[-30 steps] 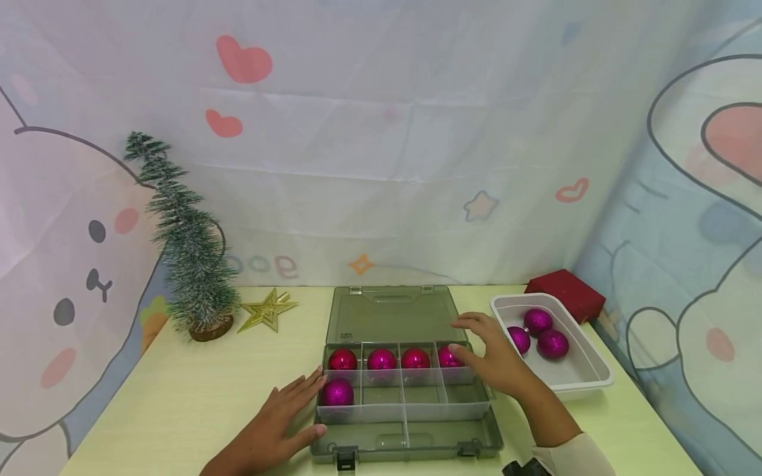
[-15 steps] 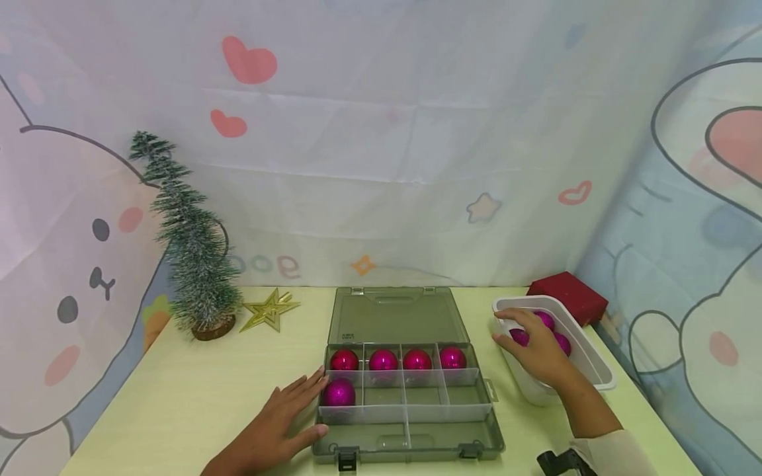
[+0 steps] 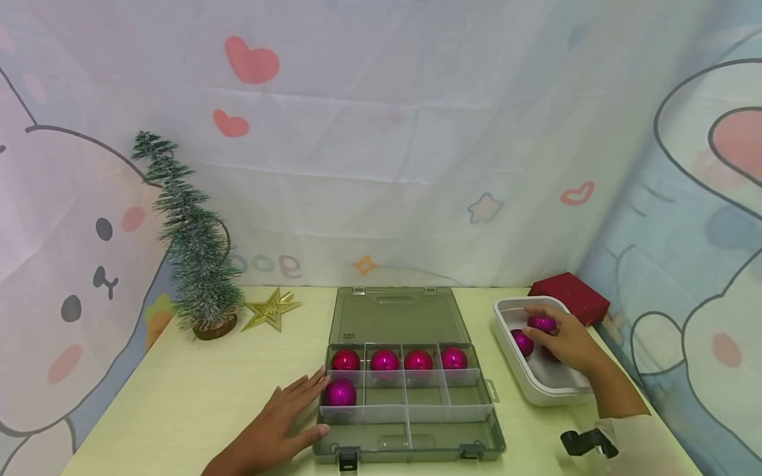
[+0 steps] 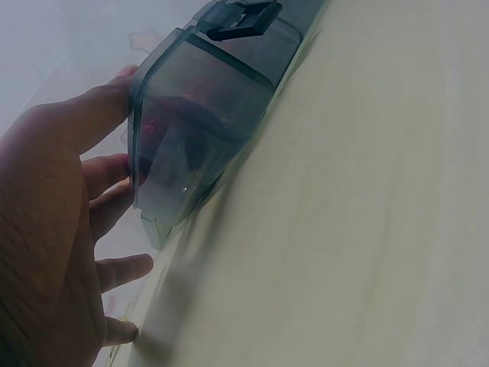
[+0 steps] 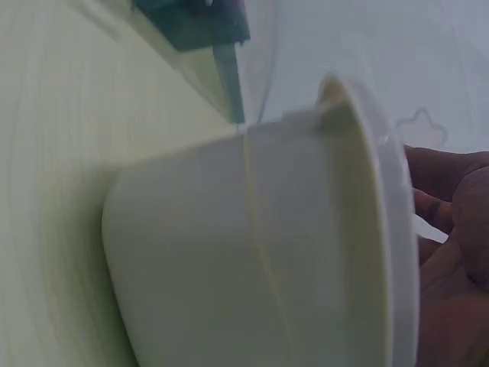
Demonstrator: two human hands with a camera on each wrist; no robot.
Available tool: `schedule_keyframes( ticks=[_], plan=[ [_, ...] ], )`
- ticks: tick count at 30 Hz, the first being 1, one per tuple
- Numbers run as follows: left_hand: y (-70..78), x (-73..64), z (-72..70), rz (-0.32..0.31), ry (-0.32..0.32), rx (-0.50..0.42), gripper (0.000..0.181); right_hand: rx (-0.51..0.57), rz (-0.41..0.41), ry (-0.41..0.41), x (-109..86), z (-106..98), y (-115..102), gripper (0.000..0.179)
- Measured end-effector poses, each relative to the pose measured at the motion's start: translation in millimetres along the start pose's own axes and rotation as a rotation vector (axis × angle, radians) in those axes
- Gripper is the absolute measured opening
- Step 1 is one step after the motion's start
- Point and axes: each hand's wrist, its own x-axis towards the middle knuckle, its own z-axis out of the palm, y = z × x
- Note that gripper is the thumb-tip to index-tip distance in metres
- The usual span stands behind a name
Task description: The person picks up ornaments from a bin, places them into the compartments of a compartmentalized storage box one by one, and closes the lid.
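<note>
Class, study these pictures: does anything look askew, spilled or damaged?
The miniature Christmas tree looks askew: it leans, its tip bending toward the head view's left edge, though the camera angle may exaggerate this. Nothing looks spilled or visibly damaged.

Magenta balls (image 3: pixel 340 393), red balls (image 3: pixel 418 360), white tub (image 3: pixel 550 398); grey-green box (image 3: pixel 397 320), heart-patterned backdrop (image 3: pixel 369 145)

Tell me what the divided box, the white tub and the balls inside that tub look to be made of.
Divided box: probably hard, glossy plastic; it is see-through grey-green, and reddish shapes show through its side.
White tub: likely smooth, opaque plastic, judging by its moulded, flared rim.
Purple balls: glittery coating, from the sparkly speckles; plastic, foam or glass beneath stays open.
</note>
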Motion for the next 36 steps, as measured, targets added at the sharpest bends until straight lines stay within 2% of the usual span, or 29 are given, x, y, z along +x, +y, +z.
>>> schedule_keyframes(
  ticks=[7, 13, 18, 26, 31, 36],
  plan=[
    [-3.7, 0.8, 2.0, -0.020, 0.003, -0.004, 0.073, -0.038, -0.062, -0.029, 5.8, 0, 16, 0.055],
    [-6.2, 1.3, 2.7, -0.018, 0.011, 0.001, 0.073, -0.109, -0.147, -0.039, 12.3, 2, 22, 0.058],
    [-5.4, 1.3, 2.2, -0.011, 0.016, 0.015, 0.073, -0.122, -0.182, -0.063, 18.1, 4, 25, 0.061],
    [-2.3, -0.1, 1.2, -0.013, 0.009, 0.002, 0.073, -0.129, -0.171, -0.110, 22.1, 5, 32, 0.057],
    [-5.2, 0.0, 2.7, -0.015, 0.008, -0.008, 0.073, -0.162, -0.170, -0.131, 23.3, 4, 37, 0.056],
    [-8.2, 0.4, 4.2, -0.007, 0.017, -0.001, 0.072, -0.149, -0.155, -0.147, 23.8, 6, 40, 0.058]
  ],
)
